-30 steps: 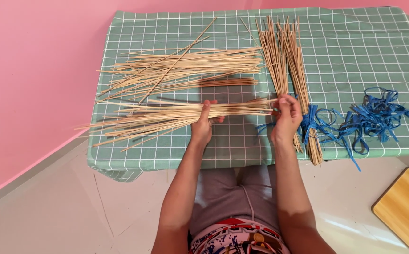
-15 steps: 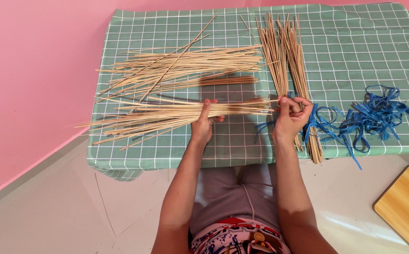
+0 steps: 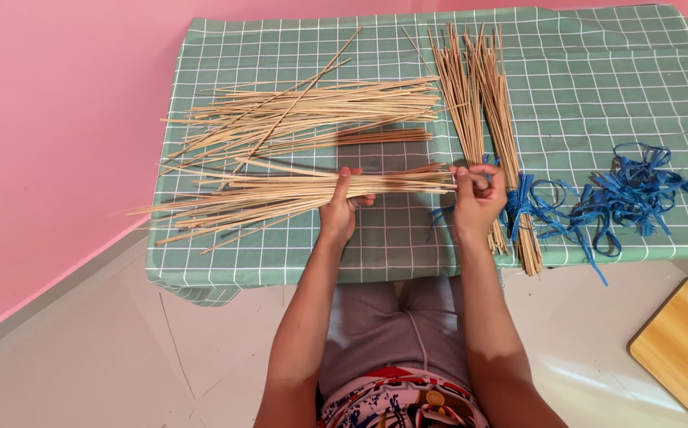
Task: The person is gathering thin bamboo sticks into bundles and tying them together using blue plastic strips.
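Head view: left hand [image 3: 342, 208] grip stays clamped on stick bundle [image 3: 296, 192]; right hand [image 3: 478, 196] fingers now curled shut at bundle's end.

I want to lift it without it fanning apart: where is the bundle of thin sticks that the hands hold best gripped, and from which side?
Grip the bundle of sticks near its even right-hand end, where the left hand already wraps it and the right hand pinches the tips. Come from the near table edge, fingers curling over the top. The far left ends splay loosely, so probably a poor hold there.
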